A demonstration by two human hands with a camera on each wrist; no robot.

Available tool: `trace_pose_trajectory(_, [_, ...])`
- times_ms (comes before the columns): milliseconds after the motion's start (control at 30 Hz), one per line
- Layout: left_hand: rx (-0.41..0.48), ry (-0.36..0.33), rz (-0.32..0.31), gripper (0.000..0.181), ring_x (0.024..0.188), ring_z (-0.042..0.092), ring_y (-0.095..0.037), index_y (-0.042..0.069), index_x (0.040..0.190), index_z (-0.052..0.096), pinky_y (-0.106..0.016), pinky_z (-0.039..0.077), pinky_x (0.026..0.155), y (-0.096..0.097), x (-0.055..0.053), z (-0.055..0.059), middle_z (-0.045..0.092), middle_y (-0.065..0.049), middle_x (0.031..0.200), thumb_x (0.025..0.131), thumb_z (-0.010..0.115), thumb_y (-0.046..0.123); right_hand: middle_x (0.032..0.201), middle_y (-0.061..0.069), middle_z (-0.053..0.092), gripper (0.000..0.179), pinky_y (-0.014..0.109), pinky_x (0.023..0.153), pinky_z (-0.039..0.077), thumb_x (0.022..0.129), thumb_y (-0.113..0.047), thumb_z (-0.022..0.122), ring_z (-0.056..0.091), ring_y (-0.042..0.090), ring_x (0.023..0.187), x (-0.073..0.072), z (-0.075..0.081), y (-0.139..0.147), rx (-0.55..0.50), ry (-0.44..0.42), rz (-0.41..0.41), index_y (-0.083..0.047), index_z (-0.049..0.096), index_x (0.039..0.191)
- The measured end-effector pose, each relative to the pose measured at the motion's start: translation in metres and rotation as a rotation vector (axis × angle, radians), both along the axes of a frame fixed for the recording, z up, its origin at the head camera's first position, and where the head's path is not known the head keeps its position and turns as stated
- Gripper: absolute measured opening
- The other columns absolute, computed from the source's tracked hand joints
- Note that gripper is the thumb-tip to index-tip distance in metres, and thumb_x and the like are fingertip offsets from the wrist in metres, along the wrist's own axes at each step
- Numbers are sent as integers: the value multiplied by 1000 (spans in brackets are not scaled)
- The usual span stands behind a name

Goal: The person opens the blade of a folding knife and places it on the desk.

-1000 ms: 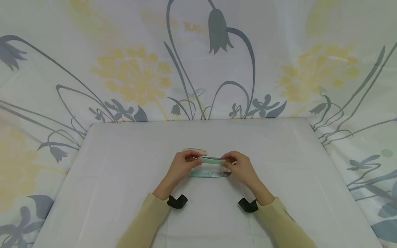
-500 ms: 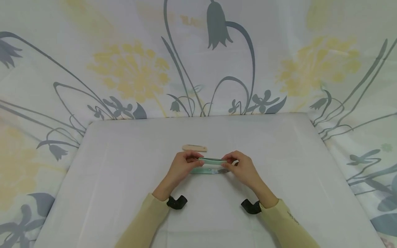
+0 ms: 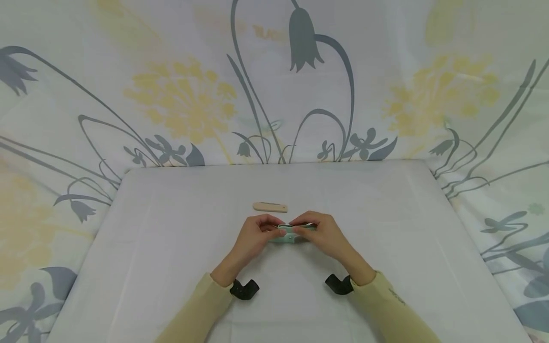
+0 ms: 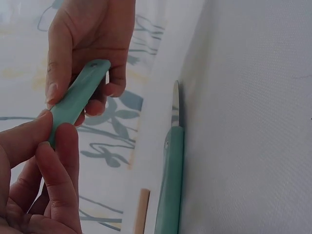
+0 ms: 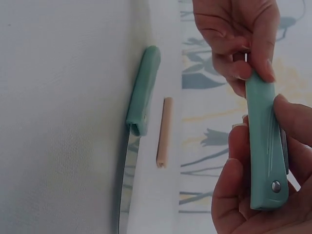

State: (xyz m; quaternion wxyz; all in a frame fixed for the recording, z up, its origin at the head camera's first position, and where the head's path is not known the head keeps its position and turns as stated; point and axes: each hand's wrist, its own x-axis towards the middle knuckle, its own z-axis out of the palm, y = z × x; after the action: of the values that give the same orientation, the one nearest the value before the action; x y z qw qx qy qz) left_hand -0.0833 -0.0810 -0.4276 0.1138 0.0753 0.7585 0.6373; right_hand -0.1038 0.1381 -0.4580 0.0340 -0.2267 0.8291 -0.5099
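Fingers (image 5: 226, 187) of the left hand (image 3: 253, 237) and right hand (image 3: 328, 234) are pinching opposite ends of a folded green pocketknife (image 5: 263, 141) above the desk (image 3: 171, 228). It's looking light, stiff, perhaps slippery; its handle sides (image 5: 261, 170) are offering the safest hold.

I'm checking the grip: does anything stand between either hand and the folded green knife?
Nothing visible does: the left hand and right hand both pinch the folded green knife directly. The open green knife and beige knife lie on the white table, outside the grip.
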Motion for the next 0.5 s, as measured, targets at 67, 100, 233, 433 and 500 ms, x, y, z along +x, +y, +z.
trace_pose_trajectory(67, [-5, -6, 6, 14, 75, 62, -11, -3, 99, 73, -23, 45, 67, 0, 1, -1, 73, -10, 87, 86, 75, 1, 98, -8, 71, 12, 33, 78, 52, 92, -22, 74, 64, 12, 90, 0, 0, -2, -8, -16, 5, -16, 78, 101])
trace_pose_trajectory(100, [-11, -13, 10, 14, 76, 63, -11, -2, 99, 73, -23, 44, 67, 1, 0, -4, 73, -11, 88, 86, 75, 1, 97, -9, 71, 10, 32, 78, 51, 92, -21, 74, 64, 12, 89, 1, 0, -3, -12, -24, 0, -16, 78, 100])
trace_pose_trajectory(233, [-20, -39, 25, 16, 79, 64, -10, 0, 100, 73, -24, 45, 67, 1, -5, -23, 74, -9, 90, 85, 77, 3, 93, -7, 71, 7, 31, 78, 50, 91, -20, 75, 64, 13, 88, 3, -1, -5, -46, -62, -40, -15, 78, 95])
trace_pose_trajectory(433, [-1, -30, 28, 19, 81, 66, -11, 2, 102, 74, -24, 47, 68, 2, -9, -39, 74, -7, 92, 85, 79, 8, 94, -4, 72, 6, 32, 82, 49, 91, -19, 74, 65, 16, 92, 6, -3, -8, -116, -99, -113, -14, 77, 91])
trace_pose_trajectory(500, [5, -22, 25, 19, 82, 67, -12, 3, 102, 74, -24, 47, 69, 2, -10, -39, 74, -7, 92, 85, 79, 9, 94, -4, 72, 5, 31, 81, 49, 92, -18, 74, 65, 15, 93, 8, -3, -9, -127, -105, -137, -14, 76, 90])
